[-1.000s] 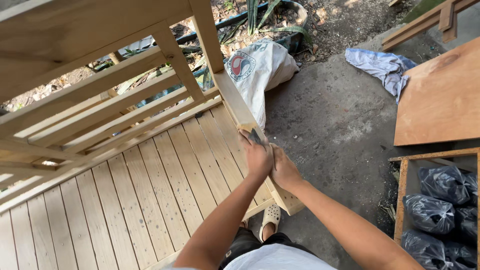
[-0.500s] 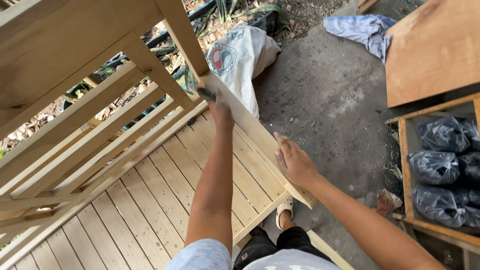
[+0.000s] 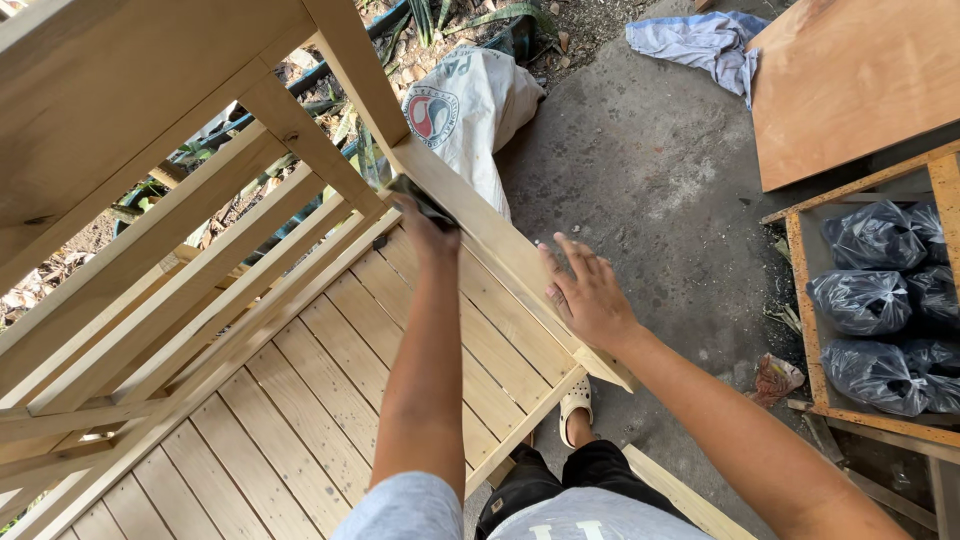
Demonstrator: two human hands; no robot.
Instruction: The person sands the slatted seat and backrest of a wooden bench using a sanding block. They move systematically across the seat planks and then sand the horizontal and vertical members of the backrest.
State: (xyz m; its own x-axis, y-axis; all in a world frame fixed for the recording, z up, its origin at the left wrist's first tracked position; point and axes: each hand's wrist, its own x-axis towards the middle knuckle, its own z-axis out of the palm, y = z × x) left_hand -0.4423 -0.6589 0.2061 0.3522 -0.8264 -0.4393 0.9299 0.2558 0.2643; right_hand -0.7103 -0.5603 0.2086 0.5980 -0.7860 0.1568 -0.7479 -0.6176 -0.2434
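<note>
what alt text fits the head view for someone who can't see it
Left hand presses a dark pad on a pale wood rail of a slatted frame; right hand lies flat on the rail. A white sack lies on concrete behind.

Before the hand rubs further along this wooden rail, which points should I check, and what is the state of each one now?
1. Left hand grips the dark sanding piece: ok.
2. Sanding piece lies flat on the top rail: cannot tell, the hand hides it.
3. Right hand steadies the rail, fingers spread: ok.
4. Right hand is apart from the left hand's path: ok.
5. Sandalled foot stands on the concrete floor, beside the frame: ok.
</note>
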